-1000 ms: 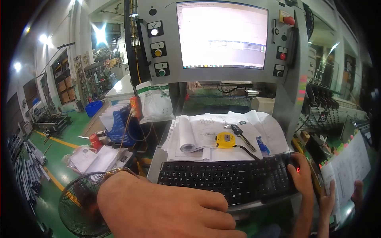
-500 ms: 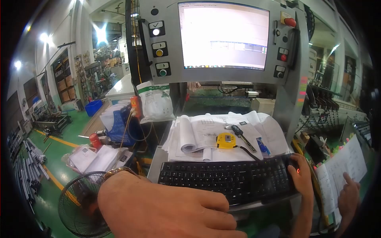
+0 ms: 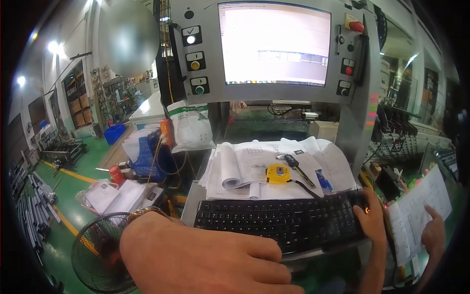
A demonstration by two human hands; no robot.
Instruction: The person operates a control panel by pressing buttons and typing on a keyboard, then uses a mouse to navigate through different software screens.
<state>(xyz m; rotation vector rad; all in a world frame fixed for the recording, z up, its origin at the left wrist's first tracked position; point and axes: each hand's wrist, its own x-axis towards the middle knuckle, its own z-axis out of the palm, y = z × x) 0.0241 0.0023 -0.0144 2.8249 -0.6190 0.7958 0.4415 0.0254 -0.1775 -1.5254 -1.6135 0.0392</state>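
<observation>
My left hand (image 3: 205, 255), a watch (image 3: 147, 211) at its wrist, is large in the foreground with fingers curled and tips out of sight. It hides the lower left of a black keyboard (image 3: 274, 220). At the keyboard's right end, my right hand (image 3: 371, 218) is bent around something with a small red glow; the thing itself is mostly hidden. Behind the keyboard, a yellow tape measure (image 3: 278, 173), a black tool like a digital caliper (image 3: 297, 169) and a blue object (image 3: 324, 181) lie on paper drawings (image 3: 254, 164).
Another person's hand (image 3: 434, 231) points at a paper sheet (image 3: 416, 215) on the right. A control panel with a lit screen (image 3: 275, 44) stands ahead. A white bag (image 3: 192, 126) hangs left of the papers. A wire-mesh fan (image 3: 93, 255) stands lower left.
The other person's pointing hand has moved slightly up the sheet, which has shifted a little. A blurred round patch now covers the bright light at upper left. My hands look unchanged.
</observation>
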